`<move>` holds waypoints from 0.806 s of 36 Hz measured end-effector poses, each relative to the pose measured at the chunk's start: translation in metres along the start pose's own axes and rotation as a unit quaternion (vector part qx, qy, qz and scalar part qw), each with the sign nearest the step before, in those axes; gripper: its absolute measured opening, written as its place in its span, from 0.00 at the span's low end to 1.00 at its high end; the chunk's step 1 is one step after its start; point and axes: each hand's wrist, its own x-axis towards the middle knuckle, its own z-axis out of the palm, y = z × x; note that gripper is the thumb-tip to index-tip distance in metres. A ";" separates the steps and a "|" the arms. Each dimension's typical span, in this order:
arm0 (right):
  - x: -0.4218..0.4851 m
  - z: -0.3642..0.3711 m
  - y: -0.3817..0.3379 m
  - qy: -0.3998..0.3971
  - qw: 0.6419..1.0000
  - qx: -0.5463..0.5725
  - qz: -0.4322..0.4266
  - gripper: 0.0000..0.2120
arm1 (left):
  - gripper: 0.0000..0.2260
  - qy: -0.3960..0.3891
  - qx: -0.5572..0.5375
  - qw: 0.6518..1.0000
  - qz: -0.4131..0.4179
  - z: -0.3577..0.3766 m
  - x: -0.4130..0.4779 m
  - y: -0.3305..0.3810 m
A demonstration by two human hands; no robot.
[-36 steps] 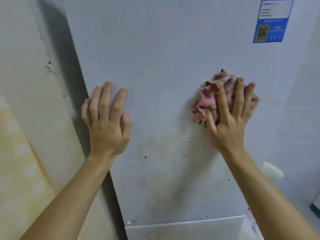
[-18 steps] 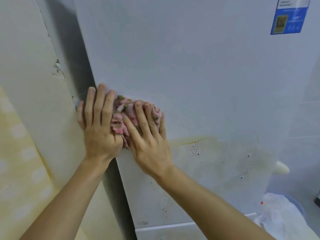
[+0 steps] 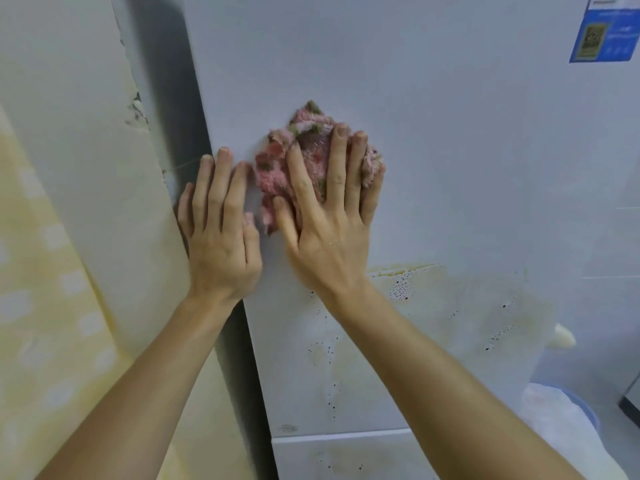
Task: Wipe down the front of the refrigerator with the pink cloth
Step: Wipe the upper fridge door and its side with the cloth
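Pink cloth (image 3: 304,161) sits bunched near the refrigerator (image 3: 450,150) front's left edge, pressed under the right grip (image 3: 329,237), fingers spread straight, left grip (image 3: 221,237) flat beside; speckled stain (image 3: 450,306) lies below-right

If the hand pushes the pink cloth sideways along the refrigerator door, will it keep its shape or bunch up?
The pink cloth is crumpled into soft folds under the right hand, so it is probably floppy and will bunch further. Its fuzzy pile likely grips the smooth refrigerator door rather than sliding freely.
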 end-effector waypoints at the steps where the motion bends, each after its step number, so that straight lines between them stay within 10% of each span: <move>1: -0.002 0.003 0.001 0.011 1.000 -0.006 -0.011 0.24 | 0.24 -0.007 -0.004 1.000 0.003 -0.001 0.001 -0.001; 12: -0.164 0.017 0.012 -0.141 0.976 0.029 -0.163 0.34 | 0.25 -0.048 0.011 0.999 -0.012 -0.006 -0.027 -0.007; 29: -0.083 0.024 -0.025 -0.057 0.992 0.003 -0.112 0.24 | 0.30 -0.067 0.071 0.994 -0.050 -0.021 -0.073 -0.062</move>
